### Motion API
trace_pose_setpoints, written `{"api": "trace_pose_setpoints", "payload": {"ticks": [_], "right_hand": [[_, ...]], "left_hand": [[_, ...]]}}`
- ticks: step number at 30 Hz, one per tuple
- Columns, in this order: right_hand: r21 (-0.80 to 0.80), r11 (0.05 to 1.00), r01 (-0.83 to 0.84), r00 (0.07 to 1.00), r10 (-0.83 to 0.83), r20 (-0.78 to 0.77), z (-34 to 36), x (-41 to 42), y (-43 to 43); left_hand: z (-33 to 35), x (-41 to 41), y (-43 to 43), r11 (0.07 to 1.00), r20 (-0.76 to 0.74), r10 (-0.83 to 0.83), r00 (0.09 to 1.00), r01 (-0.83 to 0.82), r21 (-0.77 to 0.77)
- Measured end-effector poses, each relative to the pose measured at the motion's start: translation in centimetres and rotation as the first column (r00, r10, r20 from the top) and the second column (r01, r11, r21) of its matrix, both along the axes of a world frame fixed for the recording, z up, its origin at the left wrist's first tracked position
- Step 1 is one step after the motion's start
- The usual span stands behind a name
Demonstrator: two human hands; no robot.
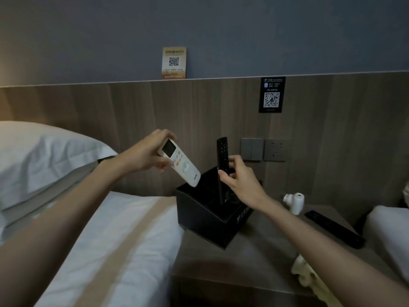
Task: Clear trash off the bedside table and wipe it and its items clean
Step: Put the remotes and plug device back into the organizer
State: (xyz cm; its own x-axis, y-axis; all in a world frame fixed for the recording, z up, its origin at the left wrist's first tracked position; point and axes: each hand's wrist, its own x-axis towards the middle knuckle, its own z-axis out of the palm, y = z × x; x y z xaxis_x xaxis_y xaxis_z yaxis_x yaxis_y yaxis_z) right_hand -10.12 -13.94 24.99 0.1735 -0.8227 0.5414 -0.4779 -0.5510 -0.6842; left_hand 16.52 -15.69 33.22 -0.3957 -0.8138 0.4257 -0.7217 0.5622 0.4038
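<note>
gripping a white remote in the left hand, fingers curled around its upper end by the screen, holding it tilted with its lower end dipping toward the rear left corner of the black organizer box. pinching a slim black remote in the right hand, thumb and fingers closed around its middle, keeping it nearly upright with its lower tip sitting inside the box. resting the box on the bedside table, near the table's left edge just beside the white bed. leaving a second black remote lying flat on the table's right side, well apart from the box, with a small white device standing just behind it near the wood wall panel. showing a pale crumpled cloth at the table's front right, partly hidden by the right forearm. showing a pillow at left, a wall switch and socket behind the box, a dark qr sign above them, and a wifi card standing on the ledge.
</note>
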Motion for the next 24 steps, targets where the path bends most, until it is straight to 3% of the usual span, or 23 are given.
{"api": "trace_pose_setpoints", "payload": {"ticks": [6, 11, 15, 19, 24], "right_hand": [[0.09, 0.995, 0.049, 0.996, -0.042, -0.082, -2.3, 0.5, -1.2], [0.113, 0.982, 0.148, 0.971, -0.123, -0.205, -4.2, 0.7, -2.2], [0.117, 0.97, 0.215, 0.949, -0.179, -0.26, -5.6, 1.3, -3.0], [0.068, 0.963, 0.259, 0.901, -0.216, -0.378, -5.5, 1.7, -3.0], [0.121, 0.963, 0.242, 0.873, -0.161, -0.46, -6.2, 1.4, -2.9]], "left_hand": [[-1.7, -1.1, -1.6, 0.99, -0.029, -0.021, 0.999, 0.025, 0.138], [-3.6, -3.4, -3.3, 0.985, 0.094, -0.039, 0.995, 0.023, 0.173], [-5.1, -4.3, -5.0, 0.954, 0.133, -0.032, 0.991, -0.01, 0.301], [-5.9, -4.8, -6.3, 0.947, 0.178, -0.032, 0.984, -0.027, 0.319], [-7.1, -5.9, -7.6, 0.957, 0.312, -0.102, 0.944, 0.008, 0.291]]}}
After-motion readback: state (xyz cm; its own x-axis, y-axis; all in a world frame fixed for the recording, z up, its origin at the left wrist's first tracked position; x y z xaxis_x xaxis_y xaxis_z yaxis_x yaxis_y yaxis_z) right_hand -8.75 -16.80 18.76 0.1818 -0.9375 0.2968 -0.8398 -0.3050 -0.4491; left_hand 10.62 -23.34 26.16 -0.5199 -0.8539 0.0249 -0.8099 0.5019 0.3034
